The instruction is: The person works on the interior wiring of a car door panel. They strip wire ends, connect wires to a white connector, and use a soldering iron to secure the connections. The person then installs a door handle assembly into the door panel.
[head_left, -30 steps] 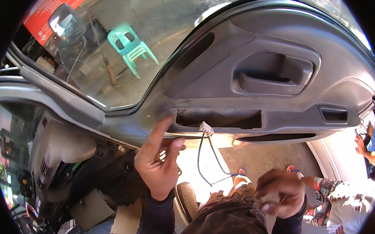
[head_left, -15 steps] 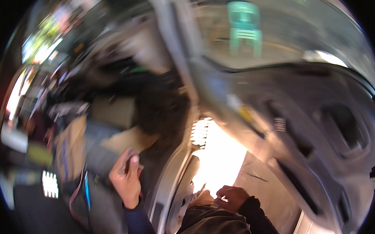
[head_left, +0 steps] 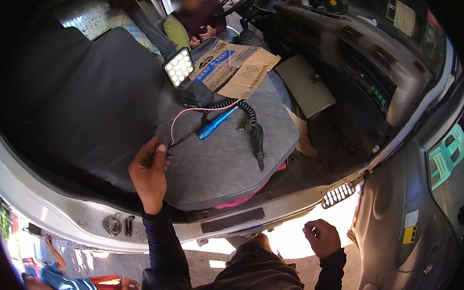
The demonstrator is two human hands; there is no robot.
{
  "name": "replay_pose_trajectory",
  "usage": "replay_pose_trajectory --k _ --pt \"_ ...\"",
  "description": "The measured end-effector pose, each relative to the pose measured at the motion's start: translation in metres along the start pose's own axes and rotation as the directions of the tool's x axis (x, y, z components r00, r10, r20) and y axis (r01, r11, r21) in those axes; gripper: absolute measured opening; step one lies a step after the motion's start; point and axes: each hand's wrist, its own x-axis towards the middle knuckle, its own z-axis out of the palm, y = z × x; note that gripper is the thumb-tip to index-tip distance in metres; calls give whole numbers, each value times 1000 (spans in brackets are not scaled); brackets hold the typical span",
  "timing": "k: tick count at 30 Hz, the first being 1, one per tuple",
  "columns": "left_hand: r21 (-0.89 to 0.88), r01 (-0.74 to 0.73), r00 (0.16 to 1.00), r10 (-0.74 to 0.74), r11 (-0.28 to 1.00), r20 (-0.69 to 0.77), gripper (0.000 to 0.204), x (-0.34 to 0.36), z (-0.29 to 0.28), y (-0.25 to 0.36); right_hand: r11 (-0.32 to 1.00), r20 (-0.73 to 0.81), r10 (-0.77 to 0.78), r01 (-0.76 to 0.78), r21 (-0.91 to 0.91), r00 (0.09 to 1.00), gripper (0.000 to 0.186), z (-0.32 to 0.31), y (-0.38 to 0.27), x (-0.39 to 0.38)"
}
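Observation:
My left hand (head_left: 151, 173) is over the near edge of the grey seat (head_left: 209, 170), thumb and fingers pinched together. Whatever is between its fingertips is too small to make out. Beside those fingertips lies the end of a thin pink wire (head_left: 184, 111), which loops across the seat. A blue pen-shaped tool (head_left: 217, 124) rests next to a black coiled cable (head_left: 249, 112) with a dark pointed end piece. Behind them stands a lit square LED lamp (head_left: 179, 67). My right hand (head_left: 323, 238) hangs near the door opening, its fingers curled; I cannot see what they hold, if anything.
Flattened cardboard (head_left: 236, 69) lies on the seat; a grey-brown panel (head_left: 306, 86) leans beside it. Another person (head_left: 196, 20) sits by the steering wheel (head_left: 234, 0). The open door (head_left: 396, 222) is at right, a green chair (head_left: 448, 156) beyond. A person in blue (head_left: 70, 281) is outside, lower left.
My view has swung left, from the door toward the cab seat, and is now sharp. My left hand has come near the pink wire's end; my right hand stays low with curled fingers.

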Motion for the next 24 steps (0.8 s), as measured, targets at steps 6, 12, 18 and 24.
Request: replay_pose_trajectory --k 6,12,18,24 --pt "-28 -38 999 39 999 27 21 42 11 -37 951 -194 -304 311 2 933 15 -9 -88 105" --pt "343 -30 988 -24 939 152 23 75 -11 -78 911 -206 -410 388 -139 889 28 19 -141 179" --pt "562 -350 906 117 749 408 33 79 9 -107 840 -264 -541 502 -206 798 24 42 -160 198" --pt "282 31 937 -127 959 327 23 77 12 -49 668 -61 -743 744 -5 667 32 70 -187 178"
